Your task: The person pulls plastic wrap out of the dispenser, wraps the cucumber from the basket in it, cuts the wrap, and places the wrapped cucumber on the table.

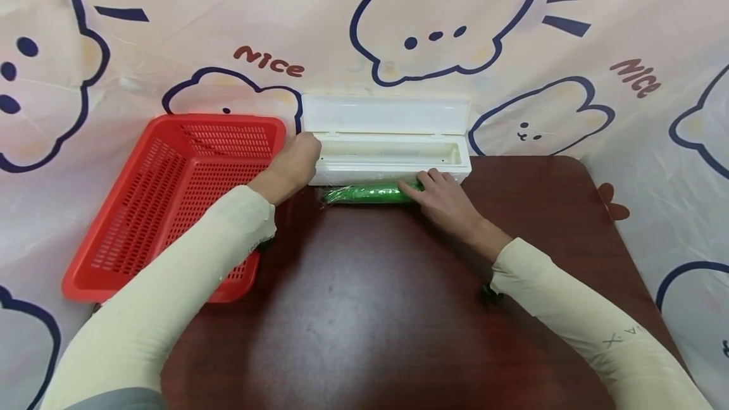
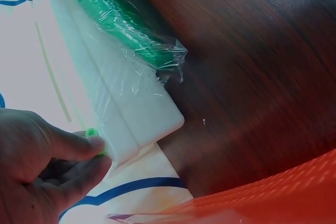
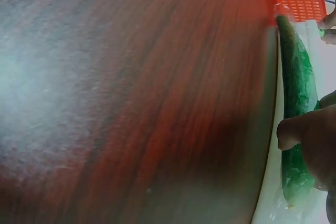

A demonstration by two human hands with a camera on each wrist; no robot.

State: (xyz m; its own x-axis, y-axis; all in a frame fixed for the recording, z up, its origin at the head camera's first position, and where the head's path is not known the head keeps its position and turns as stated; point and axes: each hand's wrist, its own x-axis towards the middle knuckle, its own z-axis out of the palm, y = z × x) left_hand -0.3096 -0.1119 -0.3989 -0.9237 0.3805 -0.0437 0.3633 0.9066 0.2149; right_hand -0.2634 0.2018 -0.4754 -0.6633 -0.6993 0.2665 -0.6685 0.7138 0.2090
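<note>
A green cucumber (image 1: pixel 367 193) in clear cling film lies along the front of a white cling film dispenser (image 1: pixel 387 173), whose lid (image 1: pixel 387 114) stands raised at the back. My right hand (image 1: pixel 447 204) grips the cucumber near its right end, thumb on the near side and fingers over by the dispenser's front edge. At the dispenser's left end is my left hand (image 1: pixel 293 163). Between its thumb and forefinger it pinches a small bright green slider (image 2: pixel 91 132), seen in the left wrist view. Film stretches from the cucumber over the dispenser's front.
Left of the dispenser sits a red perforated plastic basket (image 1: pixel 162 233), its rim close to my left forearm. The dark wooden table (image 1: pixel 364 309) spreads out in front. Behind it hangs a pale printed cloth (image 1: pixel 324 18).
</note>
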